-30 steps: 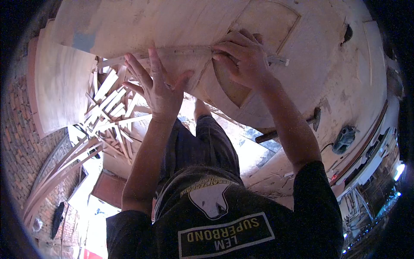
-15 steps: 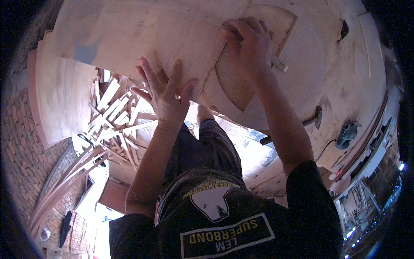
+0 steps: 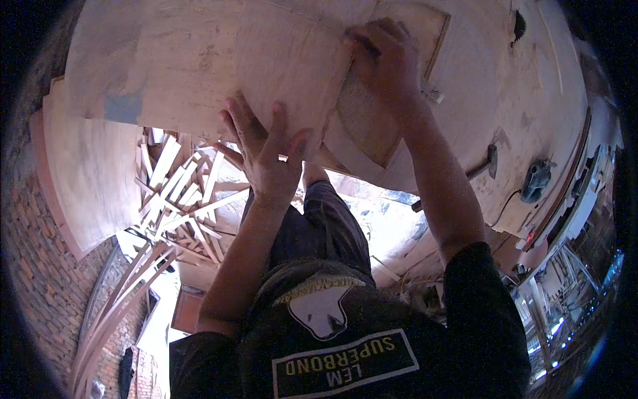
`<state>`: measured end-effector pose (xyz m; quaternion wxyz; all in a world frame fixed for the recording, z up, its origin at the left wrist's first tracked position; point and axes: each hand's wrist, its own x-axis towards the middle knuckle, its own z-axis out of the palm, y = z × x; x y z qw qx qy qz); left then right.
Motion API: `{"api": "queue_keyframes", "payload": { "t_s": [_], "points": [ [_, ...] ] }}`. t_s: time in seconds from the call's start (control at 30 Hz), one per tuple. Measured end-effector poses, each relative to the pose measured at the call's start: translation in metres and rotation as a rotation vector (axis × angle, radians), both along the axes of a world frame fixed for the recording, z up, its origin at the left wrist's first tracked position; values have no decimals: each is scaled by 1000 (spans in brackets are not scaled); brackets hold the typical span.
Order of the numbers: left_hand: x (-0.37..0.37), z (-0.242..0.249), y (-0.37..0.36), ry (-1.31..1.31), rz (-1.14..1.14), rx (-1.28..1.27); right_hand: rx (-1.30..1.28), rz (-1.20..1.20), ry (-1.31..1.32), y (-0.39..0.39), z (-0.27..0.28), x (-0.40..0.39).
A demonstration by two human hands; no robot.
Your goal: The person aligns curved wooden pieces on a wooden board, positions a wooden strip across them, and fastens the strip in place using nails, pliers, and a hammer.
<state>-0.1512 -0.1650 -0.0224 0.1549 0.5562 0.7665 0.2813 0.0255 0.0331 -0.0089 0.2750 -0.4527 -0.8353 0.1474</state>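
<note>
My left hand (image 3: 266, 146) lies with spread fingers on the near edge of a large plywood sheet (image 3: 193, 60). At the sheet's right edge, my right hand (image 3: 389, 56) is closed, its fingers curled down around something dark that I cannot make out. Beneath and beside that edge lies a curved, brownish wooden piece (image 3: 365, 123), on a wide pale board (image 3: 492, 100). A small wood block (image 3: 433, 96) sits just right of my right wrist.
A hammer (image 3: 490, 161) and a power tool (image 3: 535, 181) with a cord lie on the board at right. A toothed dark blade (image 3: 519, 26) is farther up. Wood offcuts (image 3: 179, 189) are piled below left, near a leaning panel (image 3: 93, 173) and a brick wall (image 3: 33, 246).
The camera view has shifted slightly. My left hand sits a little farther right and lower in view, still spread on the sheet. My right hand stays at the sheet's edge.
</note>
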Motion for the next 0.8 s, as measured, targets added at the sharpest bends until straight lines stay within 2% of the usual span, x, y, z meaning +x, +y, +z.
{"api": "queue_keyframes", "payload": {
  "t_s": [0.23,0.33,0.43,0.53,0.63,0.77,0.8],
  "points": [
    [-3,0,3,-24,-29,7,-7,92,-63,3,2,6],
    [-1,-2,-3,-34,-21,-10,-51,-93,29,15,3,-1],
    [-2,2,-2,61,-10,-75,88,124,-71,1,-8,5],
    [-1,1,-4,82,-1,-83,-24,244,-100,-18,3,12],
    [0,1,-2,42,25,-41,-8,199,-84,-11,8,10],
    [-2,-5,-8,138,6,-10,-32,281,-75,-25,-5,17],
    [1,-5,-8,85,55,36,-44,326,-80,-31,2,21]
  ]
}}
